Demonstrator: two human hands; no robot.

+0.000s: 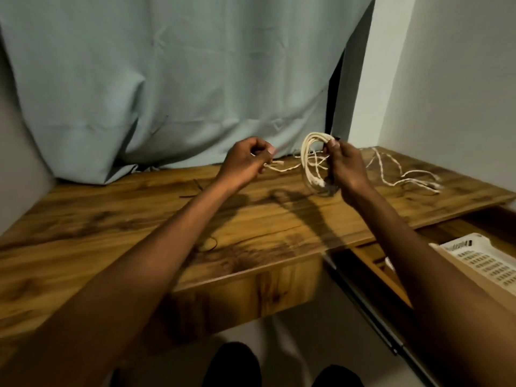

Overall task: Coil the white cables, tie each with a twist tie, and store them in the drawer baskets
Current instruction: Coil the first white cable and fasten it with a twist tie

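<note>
We saw a pale blue-grey curtain [178, 79] hanging behind a wooden desk [139, 236], our landmark for everything else. The curtain's lower edge rested on the back of the desk. To the right of the desk and lower, an open drawer [452, 233] held a white perforated basket [483, 263]. Two bare forearms reached out over the desk from the near edge.

Above the back middle of the desk, the right hand [346, 166] held a bundle of coiled white cable [315, 160] upright, thumb and fingertips pinching the top of the loops, which hung down just above the desk. To the left of the coil, also above the desk, the left hand [245, 160] had its fingers curled, pinching the free end of the same cable between thumb and forefinger. A second, loose white cable [405, 174] lay uncoiled on the back right part of the desk. Thin dark twist ties lay on the desk, one [209, 245] near its front edge and another [192, 191] further back left of the hands.
</note>
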